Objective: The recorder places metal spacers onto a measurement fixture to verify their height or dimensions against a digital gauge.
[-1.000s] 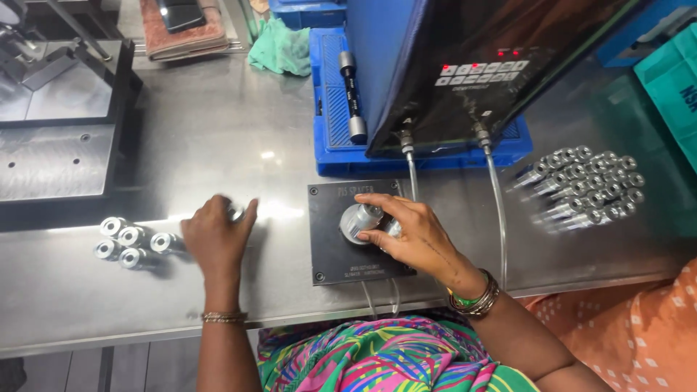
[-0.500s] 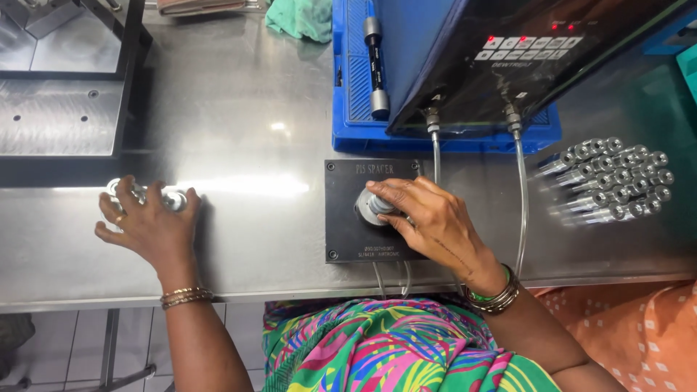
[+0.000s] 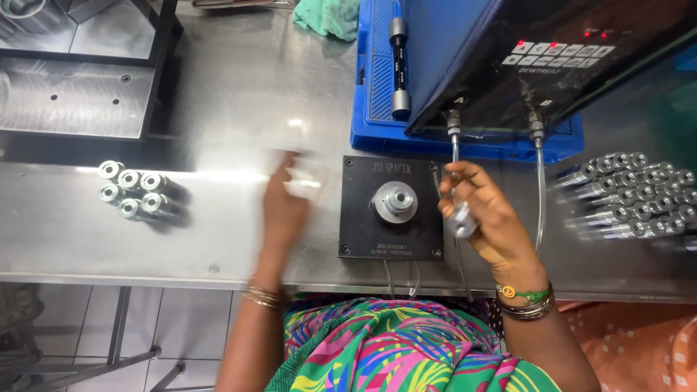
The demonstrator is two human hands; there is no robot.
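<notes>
At the far left of the steel bench (image 3: pixel 218 94), a small cluster of short silver metal cylinders (image 3: pixel 134 194) lay on their sides, well apart from my hands. My left hand (image 3: pixel 284 207) was blurred over the bench, just left of the black square gauge plate (image 3: pixel 391 208); something pale and shiny showed at its fingertips, but I could not tell whether the fingers were clamped on it. The plate carried a round silver spindle (image 3: pixel 394 199) at its centre, bare, with neither hand touching it. My right hand (image 3: pixel 488 214) hovered just right of the plate, its fingers curled tight around one small silver metal cylinder (image 3: pixel 460 221). Behind it stood a dark slanted control box (image 3: pixel 581 54) with red lights, resting on a blue plastic tray (image 3: pixel 377 87). Two thin clear tubes (image 3: pixel 539 196) ran down from the box. Further right lay a large heap of matching silver cylinders (image 3: pixel 632 192).
</notes>
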